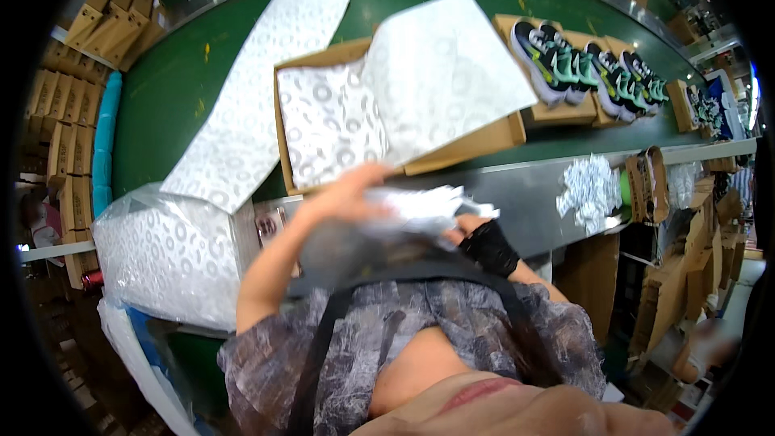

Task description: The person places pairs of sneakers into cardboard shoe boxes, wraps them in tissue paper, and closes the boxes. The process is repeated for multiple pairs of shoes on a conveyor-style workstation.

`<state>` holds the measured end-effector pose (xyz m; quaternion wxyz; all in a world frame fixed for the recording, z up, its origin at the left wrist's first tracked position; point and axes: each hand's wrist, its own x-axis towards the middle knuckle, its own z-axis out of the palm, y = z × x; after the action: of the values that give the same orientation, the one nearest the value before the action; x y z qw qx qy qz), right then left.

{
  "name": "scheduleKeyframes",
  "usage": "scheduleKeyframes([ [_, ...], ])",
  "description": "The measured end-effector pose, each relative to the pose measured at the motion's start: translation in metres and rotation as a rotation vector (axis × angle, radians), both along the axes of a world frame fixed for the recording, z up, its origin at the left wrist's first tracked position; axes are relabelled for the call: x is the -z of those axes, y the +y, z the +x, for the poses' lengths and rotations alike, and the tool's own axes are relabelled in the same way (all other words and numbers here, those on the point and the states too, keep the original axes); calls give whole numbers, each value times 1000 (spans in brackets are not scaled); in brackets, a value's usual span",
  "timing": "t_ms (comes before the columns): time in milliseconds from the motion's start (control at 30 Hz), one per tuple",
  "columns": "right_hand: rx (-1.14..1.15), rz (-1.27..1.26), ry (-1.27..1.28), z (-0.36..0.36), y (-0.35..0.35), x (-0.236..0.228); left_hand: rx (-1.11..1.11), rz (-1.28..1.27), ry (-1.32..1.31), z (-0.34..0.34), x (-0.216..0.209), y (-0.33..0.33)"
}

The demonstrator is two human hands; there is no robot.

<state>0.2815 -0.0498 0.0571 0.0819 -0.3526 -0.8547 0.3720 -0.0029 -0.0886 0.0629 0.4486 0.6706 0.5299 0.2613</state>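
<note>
My right hand (478,236), with a black covering over the wrist and palm, grips a bundle of white paper pieces (428,203) in front of my body. Close to the bundle's left end is my left hand (353,195), smeared by motion, so its fingers cannot be made out. Just beyond the hands lies an open cardboard box (476,148). White wrapping paper with grey ring prints (333,117) lines its left part, and a raised sheet (452,73) spreads over its right part. Whatever lies under the paper is hidden.
A long printed paper sheet (258,97) lies on the green conveyor belt (169,105). Near left is a plastic-wrapped paper stack (173,254). Boxes with black and mint sneakers (553,64) stand at right. A pile of white paper pieces (593,192) sits on the metal ledge (525,186).
</note>
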Motion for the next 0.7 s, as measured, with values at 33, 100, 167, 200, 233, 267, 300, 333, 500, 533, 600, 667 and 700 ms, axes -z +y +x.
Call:
scheduleKeyframes([
  [33, -67, -73, -29, -18, 4, -6, 63, 225, 176, 16, -18, -13],
  [100, -237, 285, 133, -46, 3, -21, -64, 285, 402, 26, -36, -30],
  [167, -78, 251, 576, -79, 13, -61, -236, 180, 214, 5, -43, -35],
  [200, -37, 201, 640, -81, 17, -74, -356, 119, 93, -10, -41, -40],
  [233, -30, 193, 614, -80, 21, -74, -469, 58, -31, -26, -36, -43],
  [267, -30, 180, 590, -76, 23, -70, -621, -88, -296, -40, -31, -46],
  [300, -24, 171, 554, -71, 24, -63, -758, 22, -495, -50, -14, -39],
  [333, -80, 148, 435, -66, 26, -42, -811, 9, -716, -63, 0, -27],
  [500, 274, -742, 288, -53, 33, 36, -907, -183, -1248, -90, 83, 61],
  [533, 412, -944, 256, -54, 39, 45, -941, -307, -1174, -78, 110, 80],
  [600, 673, -1062, 428, -65, 48, 59, -954, -426, -919, -45, 144, 106],
  [667, 800, -1086, 640, -69, 57, 75, -654, -238, -1136, -24, 152, 100],
  [700, 766, -839, 642, -68, 62, 81, -463, -126, -1409, -23, 118, 90],
])
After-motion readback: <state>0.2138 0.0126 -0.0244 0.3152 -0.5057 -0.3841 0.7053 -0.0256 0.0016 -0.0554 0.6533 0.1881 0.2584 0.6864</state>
